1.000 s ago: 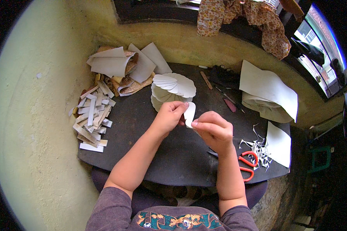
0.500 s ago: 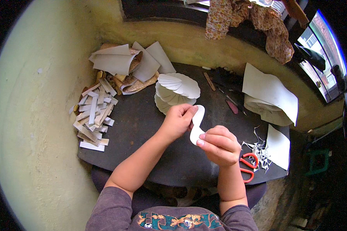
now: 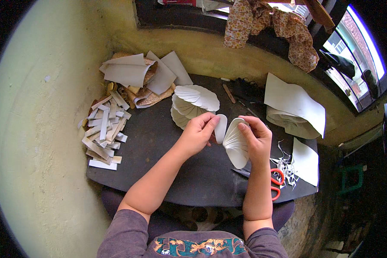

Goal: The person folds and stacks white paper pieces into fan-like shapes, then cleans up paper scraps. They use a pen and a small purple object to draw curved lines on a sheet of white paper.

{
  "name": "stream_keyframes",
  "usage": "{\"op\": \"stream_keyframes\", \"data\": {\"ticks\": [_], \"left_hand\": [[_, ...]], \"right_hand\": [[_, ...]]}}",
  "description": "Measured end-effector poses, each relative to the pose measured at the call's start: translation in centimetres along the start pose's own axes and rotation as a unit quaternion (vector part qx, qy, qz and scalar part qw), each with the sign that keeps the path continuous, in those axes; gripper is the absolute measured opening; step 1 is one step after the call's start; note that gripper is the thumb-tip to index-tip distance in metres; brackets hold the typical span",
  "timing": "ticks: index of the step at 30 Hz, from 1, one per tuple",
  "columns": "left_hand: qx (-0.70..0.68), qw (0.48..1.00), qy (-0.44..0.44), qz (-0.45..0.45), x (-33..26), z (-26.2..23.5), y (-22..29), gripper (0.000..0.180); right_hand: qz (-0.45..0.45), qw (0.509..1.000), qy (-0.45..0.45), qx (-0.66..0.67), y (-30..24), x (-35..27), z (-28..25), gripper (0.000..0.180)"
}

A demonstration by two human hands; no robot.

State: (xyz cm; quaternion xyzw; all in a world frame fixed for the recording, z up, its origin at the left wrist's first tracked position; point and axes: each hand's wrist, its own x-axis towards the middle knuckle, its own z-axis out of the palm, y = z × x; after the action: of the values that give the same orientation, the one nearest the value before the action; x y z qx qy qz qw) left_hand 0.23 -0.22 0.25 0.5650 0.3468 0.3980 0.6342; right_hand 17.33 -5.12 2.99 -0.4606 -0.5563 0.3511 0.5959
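My left hand [image 3: 198, 132] pinches a white, round-ended paper petal [image 3: 220, 129] between thumb and fingers. Close beside it, my right hand [image 3: 258, 136] grips a fan of overlapping white petals [image 3: 235, 150], its pleats meeting at the point toward the left hand. Just beyond the left hand, more white scalloped fans [image 3: 198, 98] rest on the dark tabletop. Scissors with red handles [image 3: 277, 176] lie by my right forearm, which partly covers them.
Cut strips [image 3: 103, 124] are heaped at the left near the wall. Folded sheets [image 3: 129, 73] lie at the back left, a curled white sheet [image 3: 294, 105] at the right. Thin offcuts [image 3: 286, 170] and a flat white piece [image 3: 306, 161] sit at the right edge of the black table [image 3: 159, 172].
A wavy white piece was stretched between both hands before. Now the left hand holds a single petal, and the right hand, raised a little, holds a spread fan of petals.
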Motion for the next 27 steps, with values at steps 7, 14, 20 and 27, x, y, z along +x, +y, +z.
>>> {"op": "stream_keyframes", "data": {"ticks": [7, 14, 20, 27], "left_hand": [[0.016, 1.0, 0.017, 0.005, 0.0, -0.2, 0.2, 0.029], [0.041, 0.999, 0.028, -0.004, -0.1, -0.1, 0.4, 0.027], [0.04, 0.999, 0.024, -0.006, 0.0, -0.2, 0.0, 0.027], [0.066, 0.997, 0.027, -0.008, -0.2, 0.0, 0.5, 0.027]], "right_hand": [[0.054, 0.998, -0.023, -0.011, 0.5, 0.2, 0.0, 0.021], [0.054, 0.998, -0.033, -0.02, 1.2, 0.1, 0.2, 0.02], [0.054, 0.997, -0.04, -0.037, 1.4, 0.2, 0.5, 0.018], [0.048, 0.997, -0.041, -0.052, 1.4, 0.2, 0.7, 0.019]]}}
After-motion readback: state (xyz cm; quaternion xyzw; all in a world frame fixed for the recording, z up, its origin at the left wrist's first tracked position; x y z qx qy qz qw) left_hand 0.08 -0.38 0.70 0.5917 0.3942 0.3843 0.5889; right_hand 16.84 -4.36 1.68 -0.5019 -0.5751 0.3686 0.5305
